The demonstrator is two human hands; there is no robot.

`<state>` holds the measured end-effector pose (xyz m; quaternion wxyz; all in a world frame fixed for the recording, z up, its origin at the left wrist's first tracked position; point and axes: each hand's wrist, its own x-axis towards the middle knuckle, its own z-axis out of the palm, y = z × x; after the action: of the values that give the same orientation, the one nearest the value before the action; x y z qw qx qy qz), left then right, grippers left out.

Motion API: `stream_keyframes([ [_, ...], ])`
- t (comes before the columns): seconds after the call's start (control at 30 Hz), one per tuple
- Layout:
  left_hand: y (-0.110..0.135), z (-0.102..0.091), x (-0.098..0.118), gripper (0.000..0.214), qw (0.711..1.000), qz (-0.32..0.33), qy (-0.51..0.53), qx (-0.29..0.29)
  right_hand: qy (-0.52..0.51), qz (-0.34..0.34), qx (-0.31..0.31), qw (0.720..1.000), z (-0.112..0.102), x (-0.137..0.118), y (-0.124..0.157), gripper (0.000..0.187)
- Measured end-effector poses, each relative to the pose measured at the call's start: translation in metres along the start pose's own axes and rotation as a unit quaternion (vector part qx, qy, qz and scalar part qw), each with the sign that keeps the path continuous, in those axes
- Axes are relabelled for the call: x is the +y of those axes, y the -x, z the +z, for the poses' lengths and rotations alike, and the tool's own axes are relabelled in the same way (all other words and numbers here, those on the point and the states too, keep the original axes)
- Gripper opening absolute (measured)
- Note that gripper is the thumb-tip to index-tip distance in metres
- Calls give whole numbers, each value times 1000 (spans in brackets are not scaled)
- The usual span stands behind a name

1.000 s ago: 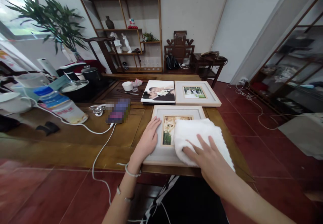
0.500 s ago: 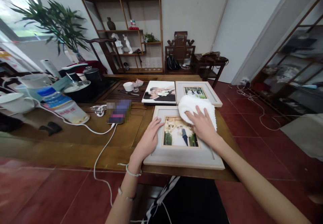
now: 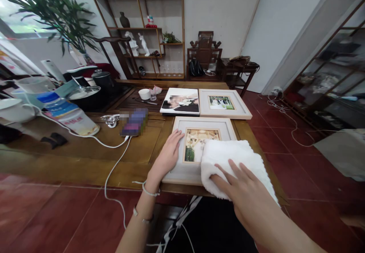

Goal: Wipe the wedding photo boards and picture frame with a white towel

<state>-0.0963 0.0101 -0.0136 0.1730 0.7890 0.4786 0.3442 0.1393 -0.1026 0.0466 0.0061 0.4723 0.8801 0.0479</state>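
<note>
A light wooden picture frame with a grey mat and a small wedding photo lies flat at the table's near edge. My left hand rests on its left border, fingers stretched out and holding nothing. At the lower right, my right hand presses a folded white towel onto the frame. Its thumb is tucked into the towel's fold and the other fingers lie on top. The towel hides the frame's lower right corner and part of the photo, and hangs past the frame's right side.
Behind lie a second picture frame and a white photo panel. Left of them are a phone on a white charging cable, a tilted plastic bottle with a blue cap, a white cup and a dark pot.
My right hand has drawn the towel from the frame's upper right corner toward me to the lower right, uncovering the second frame. My left hand stays at the left border.
</note>
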Motion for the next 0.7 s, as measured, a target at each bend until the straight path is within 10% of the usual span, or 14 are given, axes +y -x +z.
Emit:
stream_keyframes([
  [0.47,2,-6,4,44,999,3,-10,-31,43,72,113,990,29,82,-116,68],
  [0.7,1,-2,1,49,1000,11,-12,-10,37,24,34,998,19,41,-76,67],
])
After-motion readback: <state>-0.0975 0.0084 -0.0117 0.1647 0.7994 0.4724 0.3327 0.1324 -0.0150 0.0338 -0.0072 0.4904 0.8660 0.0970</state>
